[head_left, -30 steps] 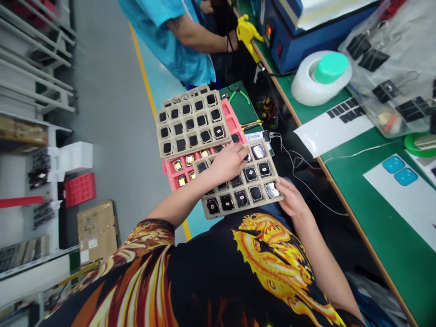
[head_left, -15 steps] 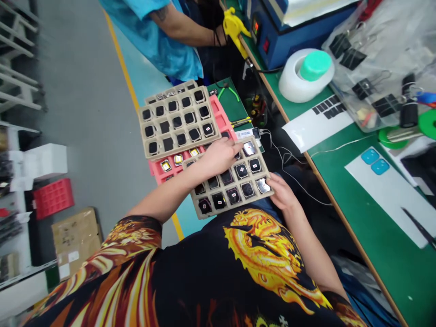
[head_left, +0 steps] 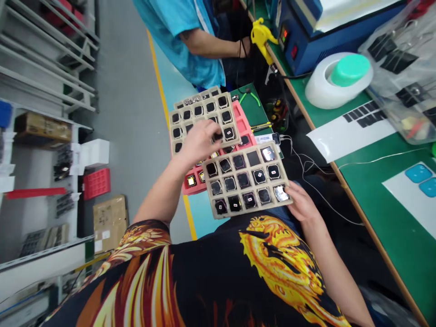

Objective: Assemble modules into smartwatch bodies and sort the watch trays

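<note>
My left hand (head_left: pixel 199 141) is over the far beige tray (head_left: pixel 204 144), fingers curled down at a dark square watch screen (head_left: pixel 217 135). The fingers partly hide it and the pockets below. My right hand (head_left: pixel 301 200) grips the right edge of the near beige tray (head_left: pixel 245 212), thumb on top by a silvery watch piece (head_left: pixel 281 193). That tray holds rows of square watch screens, some with small white labels. One top-row pocket (head_left: pixel 253 158) shows a flat dark square without a metal frame. A pink tray (head_left: pixel 243 120) with more watch parts lies beneath the far tray.
A co-worker in a blue shirt (head_left: pixel 184 27) stands ahead. The green bench (head_left: pixel 378 200) on the right carries a blue machine (head_left: pixel 316 45), a white roll (head_left: pixel 316 86) and bagged binder clips (head_left: pixel 397 59). White cables (head_left: pixel 309 168) hang by its edge. Shelves (head_left: pixel 41 150) stand left.
My left hand has moved from the near tray's top row up and left to the far tray, uncovering the near pockets. My right hand keeps its grip. The view has shifted left.
</note>
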Demonstrator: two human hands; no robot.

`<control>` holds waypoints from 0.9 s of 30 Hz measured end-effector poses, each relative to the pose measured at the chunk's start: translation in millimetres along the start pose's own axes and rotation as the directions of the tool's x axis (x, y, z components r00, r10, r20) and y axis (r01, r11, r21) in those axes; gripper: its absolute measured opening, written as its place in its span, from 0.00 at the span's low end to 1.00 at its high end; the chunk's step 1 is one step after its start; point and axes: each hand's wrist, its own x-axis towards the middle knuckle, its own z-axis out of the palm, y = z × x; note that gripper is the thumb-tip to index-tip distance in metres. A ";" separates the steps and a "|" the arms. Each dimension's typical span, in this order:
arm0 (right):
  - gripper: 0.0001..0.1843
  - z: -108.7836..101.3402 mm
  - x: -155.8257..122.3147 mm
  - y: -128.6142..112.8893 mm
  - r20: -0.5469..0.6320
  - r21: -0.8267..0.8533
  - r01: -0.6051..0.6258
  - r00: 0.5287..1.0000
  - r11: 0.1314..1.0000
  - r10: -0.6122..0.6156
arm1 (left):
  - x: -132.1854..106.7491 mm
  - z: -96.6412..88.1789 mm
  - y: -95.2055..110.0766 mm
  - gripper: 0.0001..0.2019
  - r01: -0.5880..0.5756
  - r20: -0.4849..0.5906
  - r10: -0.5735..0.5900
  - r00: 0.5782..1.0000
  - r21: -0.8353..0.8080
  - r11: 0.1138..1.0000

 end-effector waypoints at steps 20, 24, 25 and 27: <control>0.24 11.3 -0.5 -1.5 0.011 0.022 0.030 0.999 0.999 -0.030 | -35.6 35.1 26.7 0.13 -0.094 0.070 0.107 0.992 -0.171 0.981; 0.25 12.7 -2.4 -2.0 0.017 0.022 0.039 0.999 0.999 -0.039 | -35.0 54.2 52.5 0.17 -0.167 0.178 0.188 0.966 -0.123 0.978; 0.25 12.6 -2.5 -2.0 0.017 0.023 0.039 0.999 0.999 -0.040 | -34.2 56.2 53.7 0.17 -0.167 0.197 0.185 0.963 -0.106 0.980; 0.25 11.9 -2.4 -1.8 0.017 0.026 0.038 0.999 0.999 -0.038 | -32.4 57.1 55.8 0.16 -0.157 0.225 0.170 0.959 -0.075 0.985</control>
